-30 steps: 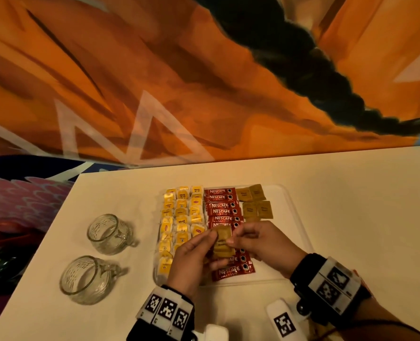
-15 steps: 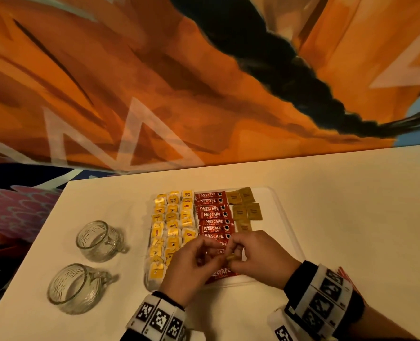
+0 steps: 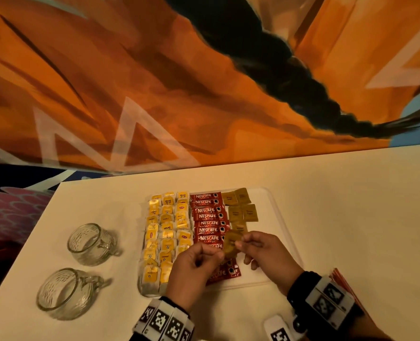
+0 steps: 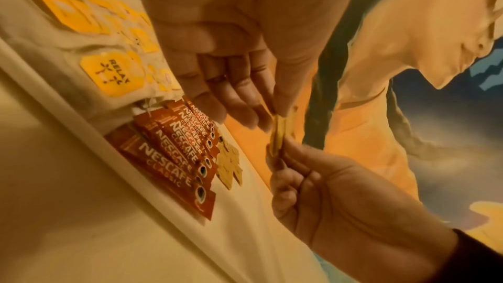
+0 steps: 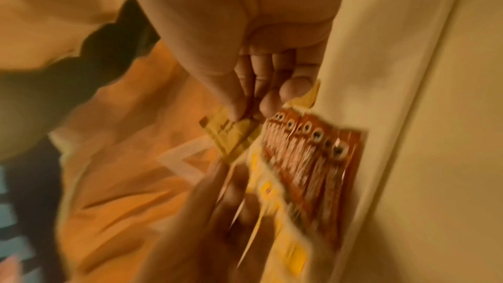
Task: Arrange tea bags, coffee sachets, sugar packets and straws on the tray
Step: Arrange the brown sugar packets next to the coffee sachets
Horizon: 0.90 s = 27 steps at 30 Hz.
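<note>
A white tray (image 3: 275, 207) holds yellow tea bags (image 3: 167, 227) in columns on its left, red Nescafe coffee sachets (image 3: 210, 217) in the middle and several brown sugar packets (image 3: 241, 207) at the back right. Above the sachets both hands hold a small stack of brown sugar packets (image 3: 231, 244). My left hand (image 3: 199, 262) pinches its near edge. My right hand (image 3: 260, 249) pinches its far edge between thumb and fingers. The left wrist view shows that stack (image 4: 279, 137) edge-on between both hands. The right wrist view is blurred. No straws show.
Two clear glass mugs (image 3: 91, 241) (image 3: 64, 292) stand on the white table (image 3: 351, 217) left of the tray. A red-edged object (image 3: 344, 281) lies behind my right wrist. An orange painted wall (image 3: 155, 82) rises behind the table.
The hands dropped low over the sachets, then rose slightly and spread apart. The brown packets, first held flat and facing me, are now tilted between the two pinches.
</note>
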Available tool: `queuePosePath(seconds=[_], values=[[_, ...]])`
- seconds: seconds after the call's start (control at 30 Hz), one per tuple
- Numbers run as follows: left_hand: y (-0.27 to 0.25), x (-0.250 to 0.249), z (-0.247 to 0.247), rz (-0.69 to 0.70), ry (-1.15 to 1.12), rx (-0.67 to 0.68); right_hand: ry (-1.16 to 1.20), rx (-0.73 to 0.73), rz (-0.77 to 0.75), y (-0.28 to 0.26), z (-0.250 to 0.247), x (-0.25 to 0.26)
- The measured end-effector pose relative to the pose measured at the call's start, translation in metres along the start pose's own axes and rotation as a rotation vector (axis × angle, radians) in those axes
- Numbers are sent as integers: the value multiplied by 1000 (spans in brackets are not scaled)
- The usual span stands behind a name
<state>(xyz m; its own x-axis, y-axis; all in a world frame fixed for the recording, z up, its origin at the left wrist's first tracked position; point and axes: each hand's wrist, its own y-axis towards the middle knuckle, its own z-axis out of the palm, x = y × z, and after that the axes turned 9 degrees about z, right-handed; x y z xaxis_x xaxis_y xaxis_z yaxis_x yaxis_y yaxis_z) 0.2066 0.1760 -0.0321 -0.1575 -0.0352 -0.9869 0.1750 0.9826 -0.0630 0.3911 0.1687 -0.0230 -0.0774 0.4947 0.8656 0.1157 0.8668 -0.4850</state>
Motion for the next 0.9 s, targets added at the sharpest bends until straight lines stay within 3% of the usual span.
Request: queuePosePath(seconds=[0.13,0.33,0.63,0.77,0.9], values=[[-2,6,-4,23,31,-10,-296,-210,-19,46,-34,-12],[-1,11,-12,18,1,-21,-569,-249,87,87,-60,-12],[1,18,-15,9,15,-25,-483,-247,147,94,-60,-9],[-7,9,-8,48,42,-9,-262,-252,125,69,-65,-2],[-22,8,11,69,102,115,-255,-137,36,15,-84,-3]])
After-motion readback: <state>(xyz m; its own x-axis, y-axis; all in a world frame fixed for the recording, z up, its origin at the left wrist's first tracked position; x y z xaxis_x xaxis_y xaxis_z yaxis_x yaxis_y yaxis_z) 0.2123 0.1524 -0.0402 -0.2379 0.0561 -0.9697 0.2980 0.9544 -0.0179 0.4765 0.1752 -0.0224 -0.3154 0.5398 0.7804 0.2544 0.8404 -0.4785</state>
